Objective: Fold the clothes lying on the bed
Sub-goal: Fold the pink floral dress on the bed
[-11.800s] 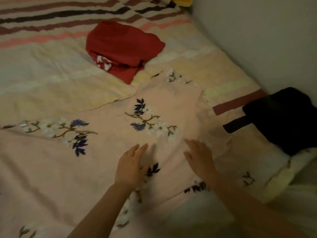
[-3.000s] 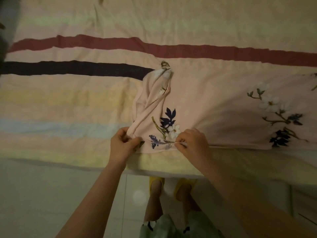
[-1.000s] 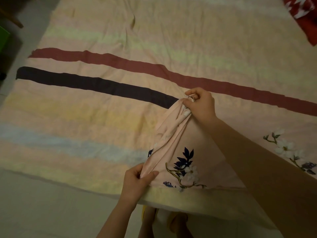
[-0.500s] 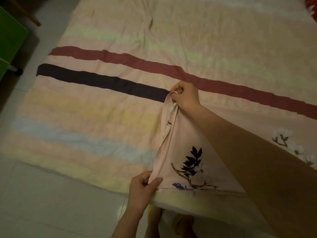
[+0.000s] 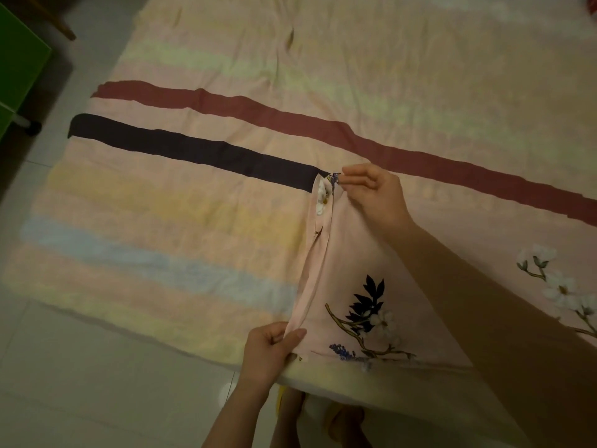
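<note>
A pale pink garment point(image 5: 355, 263) printed with dark leaves and white flowers lies on the striped bed sheet point(image 5: 193, 205), spreading off to the right. My right hand point(image 5: 374, 192) pinches its far corner over the dark stripe. My left hand point(image 5: 271, 350) grips the near corner at the bed's front edge. The garment's left edge is drawn taut in a straight line between the two hands. My right forearm hides part of the cloth.
The sheet carries a dark red stripe point(image 5: 290, 121) and a black stripe point(image 5: 193, 147). A green piece of furniture point(image 5: 16, 79) on a castor stands at the left. Pale floor tiles point(image 5: 97, 383) run below the bed's edge. A sliver of red cloth point(image 5: 593, 11) shows top right.
My right hand has carried the far corner slightly further up the bed, stretching the left edge straighter. The view has shifted a little; my left hand keeps its grip.
</note>
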`<state>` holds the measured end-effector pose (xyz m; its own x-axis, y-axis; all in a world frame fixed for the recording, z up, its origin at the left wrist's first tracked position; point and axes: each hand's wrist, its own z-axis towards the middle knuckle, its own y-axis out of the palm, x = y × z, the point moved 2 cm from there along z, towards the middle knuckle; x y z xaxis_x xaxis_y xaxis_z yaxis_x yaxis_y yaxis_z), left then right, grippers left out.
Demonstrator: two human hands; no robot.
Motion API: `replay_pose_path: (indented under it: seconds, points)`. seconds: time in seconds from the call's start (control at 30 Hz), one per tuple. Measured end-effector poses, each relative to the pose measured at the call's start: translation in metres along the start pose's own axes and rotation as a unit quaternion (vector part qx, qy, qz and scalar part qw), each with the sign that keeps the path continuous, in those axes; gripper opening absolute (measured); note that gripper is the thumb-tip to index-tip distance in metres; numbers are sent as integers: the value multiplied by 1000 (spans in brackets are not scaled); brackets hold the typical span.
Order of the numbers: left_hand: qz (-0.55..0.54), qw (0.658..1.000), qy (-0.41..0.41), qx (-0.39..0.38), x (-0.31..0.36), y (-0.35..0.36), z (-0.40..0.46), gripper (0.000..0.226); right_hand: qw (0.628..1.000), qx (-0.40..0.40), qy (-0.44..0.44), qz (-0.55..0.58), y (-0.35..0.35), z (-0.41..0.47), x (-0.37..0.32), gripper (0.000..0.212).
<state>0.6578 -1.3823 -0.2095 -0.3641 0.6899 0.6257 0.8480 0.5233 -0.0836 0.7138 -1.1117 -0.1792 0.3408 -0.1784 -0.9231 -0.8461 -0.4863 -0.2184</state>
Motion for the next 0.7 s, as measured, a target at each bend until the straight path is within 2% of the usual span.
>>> replay_pose_path:
  seconds: [0.1,0.2,0.33,0.4,0.53,0.6,0.7]
  points:
    - [-6,1000,-5,-4,0,-2,-1,17,987,-23,-76,-141,3,-20,15,31]
    - [-9,1000,-8,-18,-1,-4,-2,13,974,-98,-92,-181,20,-30,31,53]
    - [-1,999,-16,-41,1,-4,-2,10,956,-135,-108,-238,42,-31,32,66]
    - [11,999,-22,-42,0,-5,-1,11,936,-148,-126,-292,50,-32,33,67]
    - [33,998,-22,-44,1,-8,-1,17,875,-151,-170,-428,63,-37,37,63]
    - [44,998,-20,-45,2,-9,-2,16,872,-147,-170,-435,65,-37,35,62]
    - [60,998,-7,-35,9,-11,-3,14,901,-136,-159,-380,56,-35,28,62]
